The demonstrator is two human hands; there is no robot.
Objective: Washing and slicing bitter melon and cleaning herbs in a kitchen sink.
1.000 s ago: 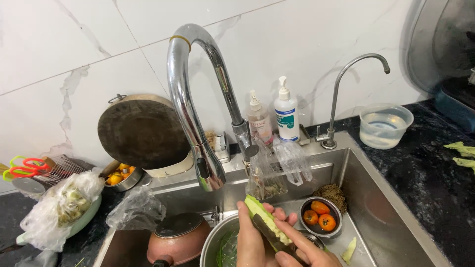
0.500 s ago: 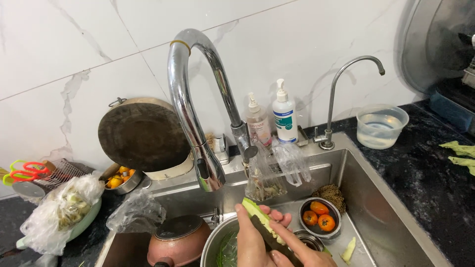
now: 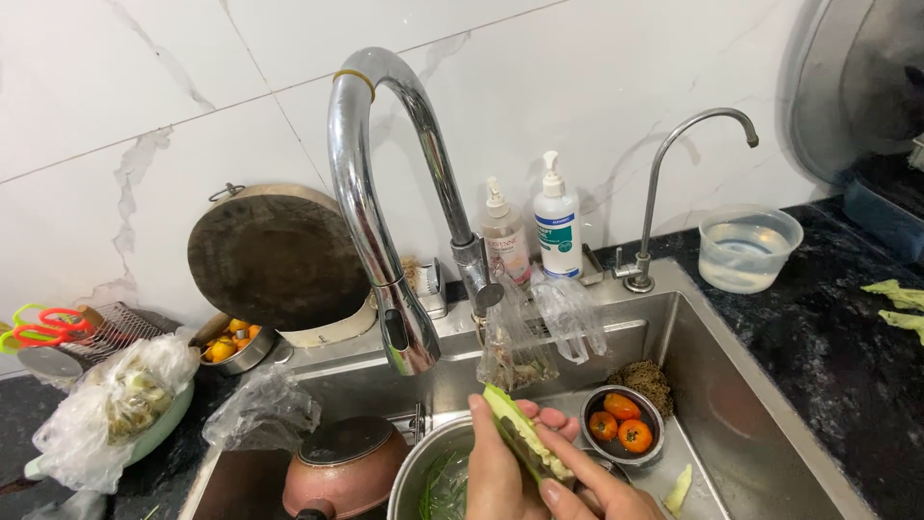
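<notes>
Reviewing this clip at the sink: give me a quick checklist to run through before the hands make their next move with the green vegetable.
1. Green vegetable piece held in both hands: ok, left hand behind it, right hand at its lower end.
2. Held over the sink, not the counter: ok.
3. Steel pot with greens below the hands: ok.
4. Water running from the large tap: cannot tell, no stream shows.
5. Bowl of tomatoes apart from the hands: ok, just to their right.
6. Any tool in the right hand: cannot tell, the frame's lower edge cuts it off.
</notes>
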